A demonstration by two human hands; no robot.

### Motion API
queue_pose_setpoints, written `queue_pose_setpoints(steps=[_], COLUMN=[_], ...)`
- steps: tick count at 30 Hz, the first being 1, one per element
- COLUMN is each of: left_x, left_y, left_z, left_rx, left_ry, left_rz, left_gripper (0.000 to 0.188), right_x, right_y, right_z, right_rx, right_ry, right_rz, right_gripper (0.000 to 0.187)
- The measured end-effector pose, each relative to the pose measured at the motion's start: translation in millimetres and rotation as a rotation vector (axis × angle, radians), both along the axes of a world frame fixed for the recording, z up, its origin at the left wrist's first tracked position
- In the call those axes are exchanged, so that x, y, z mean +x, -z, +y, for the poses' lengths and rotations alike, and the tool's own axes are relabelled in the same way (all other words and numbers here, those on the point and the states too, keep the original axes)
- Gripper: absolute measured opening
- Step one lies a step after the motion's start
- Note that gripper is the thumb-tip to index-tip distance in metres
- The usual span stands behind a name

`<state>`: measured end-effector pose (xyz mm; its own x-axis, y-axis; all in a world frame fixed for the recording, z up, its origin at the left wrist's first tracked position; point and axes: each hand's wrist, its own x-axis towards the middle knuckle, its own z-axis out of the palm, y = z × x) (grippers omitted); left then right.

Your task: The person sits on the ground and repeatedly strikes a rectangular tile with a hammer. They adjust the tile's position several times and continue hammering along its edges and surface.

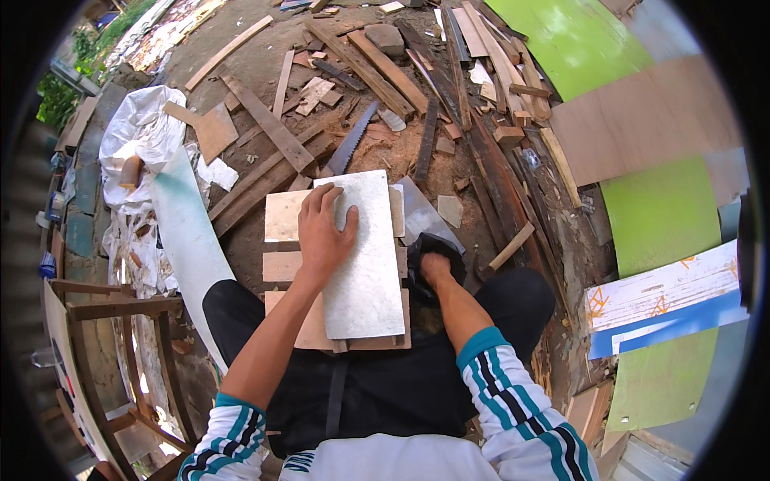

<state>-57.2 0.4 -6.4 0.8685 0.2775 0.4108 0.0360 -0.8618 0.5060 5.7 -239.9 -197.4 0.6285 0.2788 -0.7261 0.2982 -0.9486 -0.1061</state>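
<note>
White panel (370, 272) is apparently steadied on wooden slats (281, 267) by splayed left hand (323, 232); right hand (435, 267) in black bag (417, 268), grip cannot be told.

pale board (365, 272): smooth, mottled | slats (281, 266): matt wood | black bag (420, 280): plastic-looking | saw blade (353, 144): metal

Timber offcuts (361, 70), a handsaw (353, 141) and sawdust (397, 150) are lying on dirt ground (192, 46) beyond the hands (325, 234), marking an outdoor woodworking area.

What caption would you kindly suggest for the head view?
Left hand resting on a pale board, right hand inside a black bag, wood scraps beyond.
</note>
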Motion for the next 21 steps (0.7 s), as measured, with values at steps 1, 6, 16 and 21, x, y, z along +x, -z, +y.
queue_pose_setpoints(steps=[1,6,16,21], left_x=[-0.7,1.7,-0.8,1.2], left_y=[-0.5,-2.5,-0.4,-0.8], left_z=[0.9,-3.9,0.6,-2.1], left_rx=[-0.003,-0.011,-0.006,-0.029], left_ry=[-0.002,0.012,-0.003,0.019], left_rz=[0.000,0.001,0.020,-0.027], left_gripper=[0.041,0.041,0.042,0.041], right_x=[-1.6,-10.7,-7.9,0.4], right_y=[-3.3,21.5,27.8,35.0], right_z=[4.3,-3.9,-11.9,-21.2], right_rx=[-0.004,0.026,0.005,0.029], right_ry=[-0.022,-0.062,0.049,0.152], right_rz=[-0.031,-0.158,0.019,0.026], right_gripper=[0.033,0.022,0.044,0.041])
